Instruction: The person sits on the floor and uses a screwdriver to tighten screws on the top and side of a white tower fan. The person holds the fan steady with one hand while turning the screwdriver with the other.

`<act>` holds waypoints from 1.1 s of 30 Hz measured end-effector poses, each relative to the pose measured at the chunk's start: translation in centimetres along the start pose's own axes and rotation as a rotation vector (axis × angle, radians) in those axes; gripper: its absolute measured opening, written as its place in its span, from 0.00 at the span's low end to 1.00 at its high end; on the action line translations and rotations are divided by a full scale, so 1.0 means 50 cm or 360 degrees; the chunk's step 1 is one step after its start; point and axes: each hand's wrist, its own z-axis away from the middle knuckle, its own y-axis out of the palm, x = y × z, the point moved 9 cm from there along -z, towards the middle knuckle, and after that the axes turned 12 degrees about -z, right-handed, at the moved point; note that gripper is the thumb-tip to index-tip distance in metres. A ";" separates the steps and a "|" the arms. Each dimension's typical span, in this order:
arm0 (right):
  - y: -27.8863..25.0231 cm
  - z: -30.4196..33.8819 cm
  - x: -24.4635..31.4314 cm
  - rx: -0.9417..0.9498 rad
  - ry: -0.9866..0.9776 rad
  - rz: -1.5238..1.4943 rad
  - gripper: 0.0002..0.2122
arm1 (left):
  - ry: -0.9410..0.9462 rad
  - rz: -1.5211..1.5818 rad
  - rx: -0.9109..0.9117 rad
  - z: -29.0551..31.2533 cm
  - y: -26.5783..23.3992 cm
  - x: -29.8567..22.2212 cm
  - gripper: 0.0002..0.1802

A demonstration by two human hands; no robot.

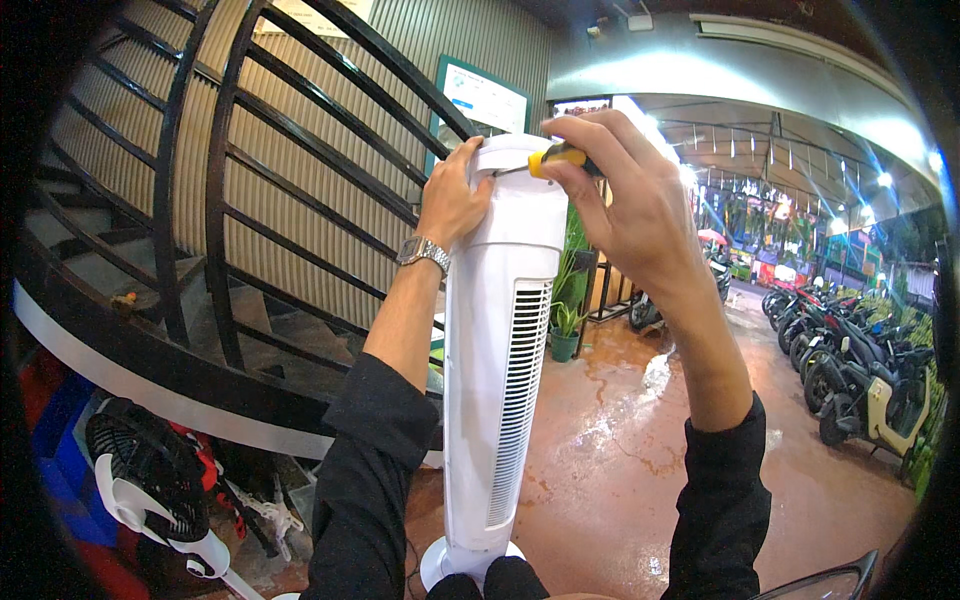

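Observation:
A tall white tower fan (508, 215) stands upright in front of me, with a slatted grille down its right side and a round base between my knees. My left hand (455, 200) grips the left edge of its top, the thumb close to a screwdriver tip. In my right hand (640, 200) is a screwdriver (560, 158) with a yellow and black handle, pinched between thumb and fingers. Its thin shaft points left and meets the fan's casing just below the top. Whether a screw sits under the tip is too small to tell.
Black metal railings (225, 200) and a curved staircase rise on the left. A second fan, white and black (150, 470), stands at lower left. Behind the tower fan is a potted plant (565, 335). Parked motorbikes (860, 370) line the right over a wet reddish floor (620, 480).

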 end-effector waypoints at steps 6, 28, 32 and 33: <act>-0.016 -0.005 0.017 -0.0226 -0.0178 0.0110 0.18 | 0.0002 -0.0038 0.0011 -0.005 0.011 0.009 0.35; -0.026 -0.010 -0.004 -0.0081 -0.0219 0.0122 0.19 | -0.0046 0.0026 0.0015 -0.004 0.009 -0.005 0.36; -0.021 -0.019 -0.012 -0.0148 -0.0014 0.0159 0.18 | -0.0030 -0.0002 -0.0002 -0.001 0.007 0.006 0.37; -0.025 -0.015 -0.002 -0.0210 -0.0200 0.0140 0.18 | -0.0020 0.0013 -0.0006 -0.001 0.010 0.007 0.37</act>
